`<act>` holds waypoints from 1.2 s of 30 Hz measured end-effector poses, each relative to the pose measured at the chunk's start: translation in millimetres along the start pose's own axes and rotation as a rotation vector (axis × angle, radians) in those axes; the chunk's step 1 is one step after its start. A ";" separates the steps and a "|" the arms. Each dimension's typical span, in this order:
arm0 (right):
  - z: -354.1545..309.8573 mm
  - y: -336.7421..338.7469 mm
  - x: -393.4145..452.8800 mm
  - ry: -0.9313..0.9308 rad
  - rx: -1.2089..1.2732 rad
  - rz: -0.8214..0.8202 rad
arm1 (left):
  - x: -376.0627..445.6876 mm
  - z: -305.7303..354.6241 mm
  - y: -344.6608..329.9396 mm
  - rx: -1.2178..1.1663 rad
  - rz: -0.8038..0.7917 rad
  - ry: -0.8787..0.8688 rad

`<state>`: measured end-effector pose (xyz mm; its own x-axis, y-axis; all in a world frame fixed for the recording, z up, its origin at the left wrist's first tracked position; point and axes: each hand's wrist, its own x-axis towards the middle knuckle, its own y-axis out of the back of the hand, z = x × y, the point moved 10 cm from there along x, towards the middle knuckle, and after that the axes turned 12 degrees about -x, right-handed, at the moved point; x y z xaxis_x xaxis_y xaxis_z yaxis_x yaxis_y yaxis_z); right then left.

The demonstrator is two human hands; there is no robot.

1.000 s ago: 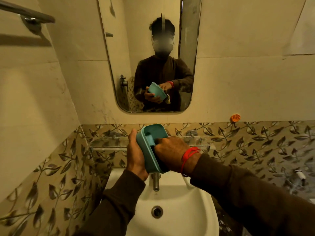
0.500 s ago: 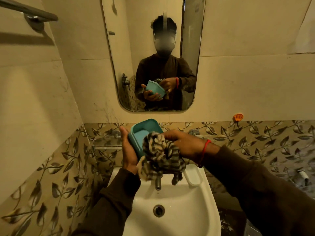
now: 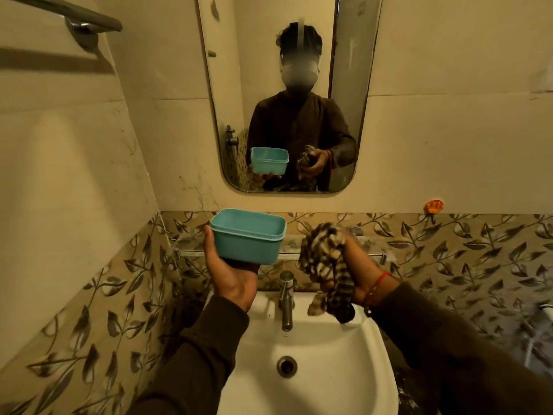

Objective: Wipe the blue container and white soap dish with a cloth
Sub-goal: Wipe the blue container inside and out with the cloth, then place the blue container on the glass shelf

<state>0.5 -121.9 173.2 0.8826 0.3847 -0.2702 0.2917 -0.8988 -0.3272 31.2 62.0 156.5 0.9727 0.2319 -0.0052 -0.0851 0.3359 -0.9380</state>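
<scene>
The blue container (image 3: 248,238) is a rectangular plastic box, upright with its open top up, resting on my left hand (image 3: 232,277) above the left of the sink. My right hand (image 3: 357,265) is a little to the right of it, clenched around a bunched striped cloth (image 3: 324,262) that hangs down over the sink's right rim. Cloth and container are apart. The white soap dish is hidden; I cannot see it in this view.
A white sink (image 3: 311,363) with a chrome tap (image 3: 285,298) lies below my hands. A glass shelf (image 3: 287,250) runs along the leaf-patterned tiles behind. A mirror (image 3: 287,94) hangs above, a towel rail (image 3: 68,13) at upper left, an orange hook (image 3: 434,205) on the right wall.
The right hand has drawn the cloth out of the container and away to the right. The left hand has turned the container from tilted to upright, open side up.
</scene>
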 end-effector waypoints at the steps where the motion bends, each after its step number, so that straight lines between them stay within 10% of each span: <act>1: 3.3 -3.8 3.4 0.019 -0.064 0.005 | -1.7 -0.4 -2.5 -0.013 -0.022 -0.007; 7: -3.5 -18.5 22.7 0.192 -0.235 0.077 | -3.7 -3.7 12.4 0.066 -0.052 0.003; 19: -42.6 -8.4 68.0 0.406 -0.555 0.488 | 32.7 56.3 35.1 0.969 -0.001 -0.227; 36: -9.9 -4.0 178.2 0.114 -0.705 0.486 | 108.8 64.8 48.6 1.398 0.017 -0.074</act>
<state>160.2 -51.8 135.4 0.9894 -0.0654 -0.1294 -0.0003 -0.8935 0.4491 118.9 162.7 132.7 0.9597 0.2772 0.0462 -0.2809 0.9428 0.1795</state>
